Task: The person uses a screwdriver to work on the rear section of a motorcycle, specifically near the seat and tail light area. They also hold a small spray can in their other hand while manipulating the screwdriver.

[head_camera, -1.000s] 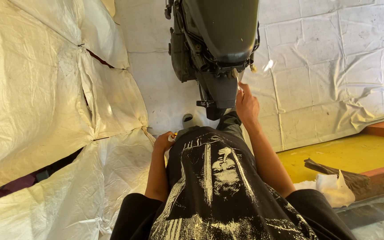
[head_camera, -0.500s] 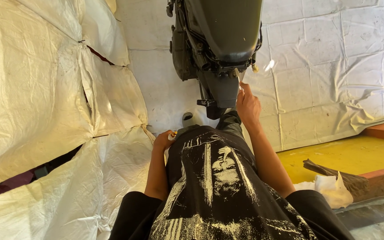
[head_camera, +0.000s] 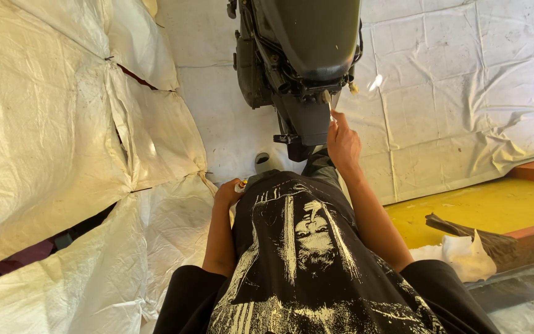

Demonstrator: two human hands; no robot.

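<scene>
While our right hand point(head_camera: 343, 143) pinches a thin stick against the underside of the dark motorcycle point(head_camera: 301, 55) at the top centre, our left hand point(head_camera: 228, 193) grips a small can at lower centre, so we judge the work only partway.

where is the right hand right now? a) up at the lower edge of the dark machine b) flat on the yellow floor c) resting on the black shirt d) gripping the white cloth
a: the right hand is raised, its fingers pinching a thin stick against the lower edge of the dark machine, well away from the yellow floor and white cloth.
</scene>
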